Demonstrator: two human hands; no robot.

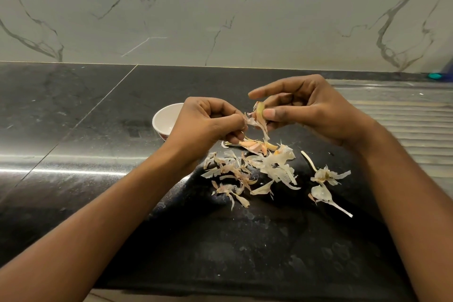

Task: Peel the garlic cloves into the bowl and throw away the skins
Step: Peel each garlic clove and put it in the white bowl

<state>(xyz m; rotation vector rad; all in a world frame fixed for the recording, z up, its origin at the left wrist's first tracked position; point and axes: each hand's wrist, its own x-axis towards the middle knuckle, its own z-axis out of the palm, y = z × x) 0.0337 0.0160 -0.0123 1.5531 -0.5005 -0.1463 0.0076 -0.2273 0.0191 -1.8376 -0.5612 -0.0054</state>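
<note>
The right hand is holding a clove above the dark surface. Its thumb and curled fingers are pinching the clove, while the index finger is pointing straight out to the left. The left hand is pinching a strip of skin that is hanging from the clove, so both hands are gripping, and the two sets of fingers are almost touching. Just below the fingers, a few pinkish cloves are lying on the surface. Nearer to the person, a loose pile of skins is lying spread out, with some more pieces to the right of it. The white bowl is standing just left of the left fingers, partly hidden by that hand; I cannot tell whether anything is lying inside.
</note>
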